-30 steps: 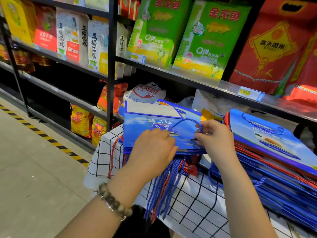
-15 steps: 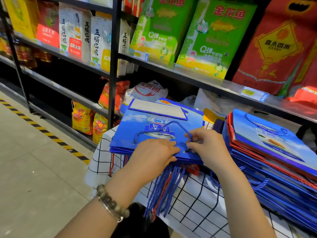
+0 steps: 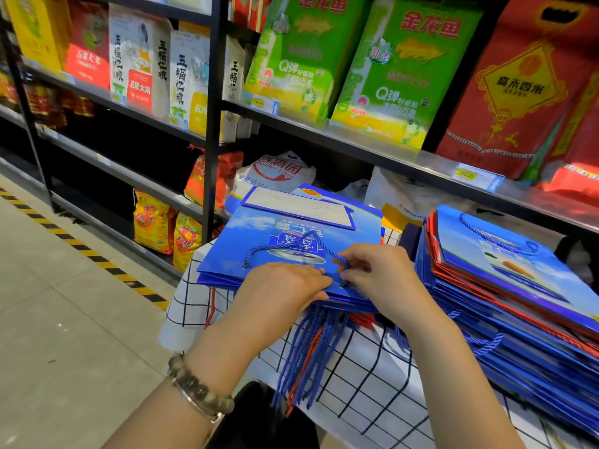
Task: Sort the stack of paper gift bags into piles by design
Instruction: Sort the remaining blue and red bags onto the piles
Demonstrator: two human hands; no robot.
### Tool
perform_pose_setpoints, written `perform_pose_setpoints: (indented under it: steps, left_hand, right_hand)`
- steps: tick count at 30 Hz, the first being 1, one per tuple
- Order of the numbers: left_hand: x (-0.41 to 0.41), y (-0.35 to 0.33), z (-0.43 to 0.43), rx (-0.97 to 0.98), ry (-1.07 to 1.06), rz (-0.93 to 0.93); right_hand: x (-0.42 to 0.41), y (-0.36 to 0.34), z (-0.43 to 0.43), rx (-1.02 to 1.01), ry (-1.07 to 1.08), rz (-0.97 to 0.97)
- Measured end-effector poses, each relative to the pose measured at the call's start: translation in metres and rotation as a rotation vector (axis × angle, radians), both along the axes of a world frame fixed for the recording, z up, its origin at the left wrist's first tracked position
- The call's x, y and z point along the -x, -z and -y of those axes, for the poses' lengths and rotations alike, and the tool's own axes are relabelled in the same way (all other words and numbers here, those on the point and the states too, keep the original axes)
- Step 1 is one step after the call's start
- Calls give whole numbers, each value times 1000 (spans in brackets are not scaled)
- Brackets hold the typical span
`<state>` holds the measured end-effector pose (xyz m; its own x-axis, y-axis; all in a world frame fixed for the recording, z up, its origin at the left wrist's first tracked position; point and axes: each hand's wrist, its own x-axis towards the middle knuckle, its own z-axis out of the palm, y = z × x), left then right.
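The top blue gift bag (image 3: 291,231) lies flat on a small pile at the centre of the frame. The right hand (image 3: 382,277) pinches its cord handle (image 3: 269,247) near the right end. The left hand (image 3: 285,286) rests on the bag's near edge, fingers stretched out. A taller stack of bags (image 3: 505,296) sits at the right, both on a checked cloth (image 3: 372,371). Rice sacks (image 3: 402,66) fill the top.

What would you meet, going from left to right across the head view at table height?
Yellow packets on the low shelf → left hand → right hand → tall stack of gift bags. The blue bag under both hands is left out, since it spans them.
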<state>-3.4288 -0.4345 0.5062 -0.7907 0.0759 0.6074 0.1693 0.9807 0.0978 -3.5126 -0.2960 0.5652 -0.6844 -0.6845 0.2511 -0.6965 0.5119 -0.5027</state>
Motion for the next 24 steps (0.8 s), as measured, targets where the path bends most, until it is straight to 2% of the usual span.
perform_pose_setpoints:
  steps: [4, 8, 10, 12, 15, 18, 21, 22, 24]
  left_hand:
    - [-2, -10, -1, 18, -76, -17]
    - [-4, -19, 1, 64, -163, -61]
    - [-4, -21, 2, 20, -173, -63]
    - [-8, -27, 5, -83, -148, 78]
    - [-7, -35, 9, -203, -86, 257]
    - [-5, -32, 5, -281, -62, 137]
    - [-7, -21, -10, -161, -166, -163]
    - [-11, -21, -18, -181, -224, -177]
    - [-13, -25, -30, -229, -346, -80]
  right_hand:
    - [-4, 5, 2, 121, 18, 38]
    - [-8, 13, -6, 131, -32, -33]
    - [-8, 16, -14, 119, -103, 18]
    - [-9, 18, -20, 107, -156, 174]
    - [-10, 24, -19, 99, -176, 213]
    - [-11, 29, -16, 161, -164, 212]
    - [-10, 33, -13, 183, -138, 165]
    - [-10, 34, -12, 191, -129, 165]
    - [-10, 38, -10, 203, -120, 173]
